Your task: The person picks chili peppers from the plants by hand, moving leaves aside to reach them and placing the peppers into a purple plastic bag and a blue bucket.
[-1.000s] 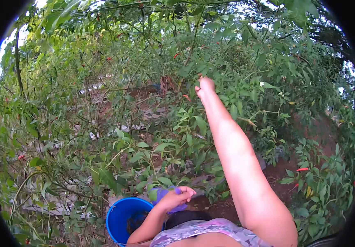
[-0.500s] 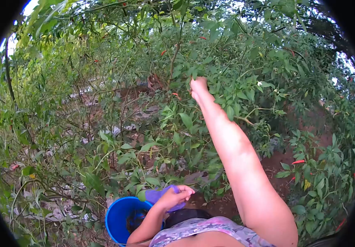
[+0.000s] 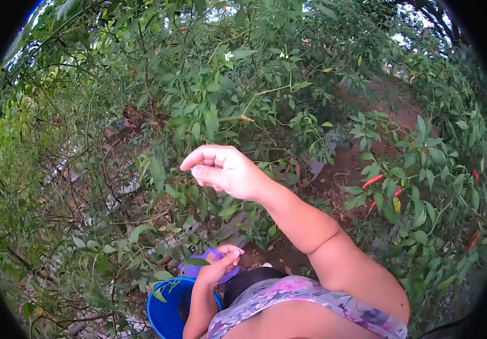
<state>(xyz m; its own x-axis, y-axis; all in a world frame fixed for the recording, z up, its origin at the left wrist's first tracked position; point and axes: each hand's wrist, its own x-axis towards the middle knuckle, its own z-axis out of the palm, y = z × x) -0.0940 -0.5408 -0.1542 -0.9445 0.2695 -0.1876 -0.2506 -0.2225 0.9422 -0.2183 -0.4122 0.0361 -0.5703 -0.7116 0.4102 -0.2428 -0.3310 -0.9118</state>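
Note:
My right hand (image 3: 221,170) hangs in front of the chili plants at mid-view, its fingers curled and the thumb close to the index finger; whether a small thing sits between them is not visible. Lower down, my left hand (image 3: 221,265) is closed above the rim of a blue bucket (image 3: 167,305), beside a purple thing (image 3: 195,270) that lies around the hand. My left forearm crosses the bucket's right side, and the bucket's inside is dark. Right of my right arm, a red chili (image 3: 372,181) hangs among leaves, with another red chili (image 3: 397,193) close by.
Dense green plants fill the view. More red chilies hang at the right, one (image 3: 473,242) low down and one (image 3: 475,175) higher. A branch (image 3: 243,118) sticks out above my right hand. Brown soil (image 3: 345,169) shows between the plants.
My right hand has come back from the foliage, down and left toward my body, and its arm is now bent. The view has turned right. My left hand stays by the bucket.

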